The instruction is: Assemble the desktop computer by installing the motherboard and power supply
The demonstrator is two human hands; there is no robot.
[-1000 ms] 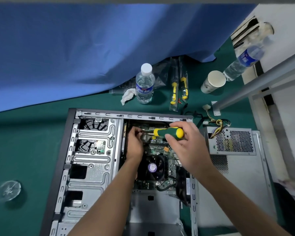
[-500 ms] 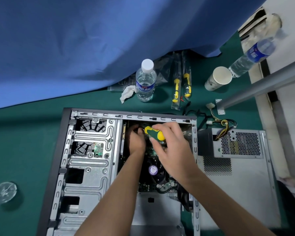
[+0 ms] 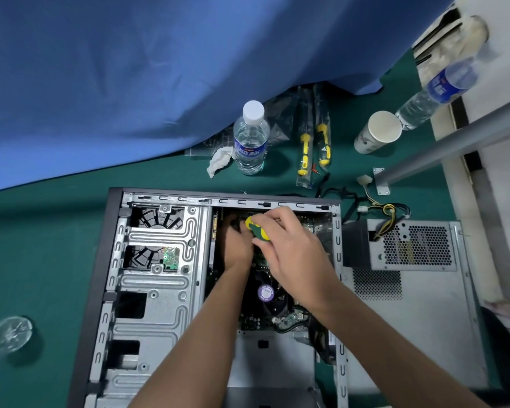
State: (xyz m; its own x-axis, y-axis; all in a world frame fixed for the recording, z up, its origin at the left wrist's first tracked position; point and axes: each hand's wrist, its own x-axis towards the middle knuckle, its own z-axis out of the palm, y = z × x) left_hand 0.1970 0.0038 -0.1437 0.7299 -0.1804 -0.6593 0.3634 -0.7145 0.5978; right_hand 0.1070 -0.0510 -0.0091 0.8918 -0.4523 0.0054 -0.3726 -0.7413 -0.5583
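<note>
An open computer case (image 3: 156, 290) lies on its side on the green table. Inside it sits the motherboard (image 3: 289, 322) with a dark CPU fan (image 3: 270, 295). My right hand (image 3: 295, 245) grips a green and yellow screwdriver (image 3: 256, 229), its handle tilted up and left over the board's far end. My left hand (image 3: 236, 245) reaches down beside the screwdriver's tip; its fingertips are hidden, so what they hold cannot be made out. The grey power supply (image 3: 412, 245) stands outside the case on the removed side panel (image 3: 424, 334), its cables (image 3: 386, 212) trailing behind it.
Behind the case stand a water bottle (image 3: 251, 139), a crumpled tissue (image 3: 220, 160), two bagged yellow screwdrivers (image 3: 314, 148) and a paper cup (image 3: 379, 132). A second bottle (image 3: 436, 92) lies at the far right by a metal bar (image 3: 454, 145). Blue cloth (image 3: 159, 69) hangs behind. A clear lid (image 3: 11, 334) sits left.
My right hand has swung the screwdriver from lying level to tilted steeply, moving left toward my left hand at the board's far edge. The view has shifted slightly.
</note>
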